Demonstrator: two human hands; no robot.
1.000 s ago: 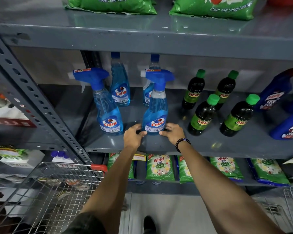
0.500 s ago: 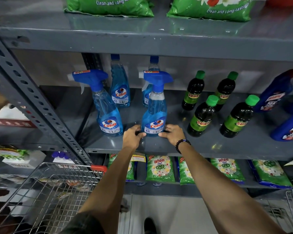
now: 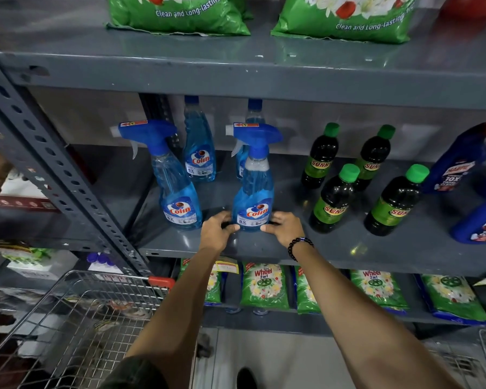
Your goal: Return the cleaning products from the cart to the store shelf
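A blue Colin spray bottle [image 3: 254, 189] stands upright near the front of the grey middle shelf [image 3: 264, 248]. My left hand [image 3: 218, 230] cups its base from the left and my right hand [image 3: 285, 227], with a black bead bracelet at the wrist, cups it from the right; both hands touch the bottle. A second Colin spray bottle [image 3: 174, 186] stands just to the left, and two capped Colin bottles [image 3: 199, 147] stand behind. The wire cart [image 3: 76, 318] is at the lower left.
Several dark Sunny bottles with green caps [image 3: 333, 200] stand right of my hands, and blue toilet-cleaner bottles [image 3: 460, 164] at the far right. Green detergent bags lie on the top shelf [image 3: 177, 12] and bottom shelf [image 3: 264, 286]. A perforated upright [image 3: 54, 164] slants at left.
Both hands stay cupped around the base of the spray bottle. The bottle and hands have barely shifted on the shelf; the view has moved slightly.
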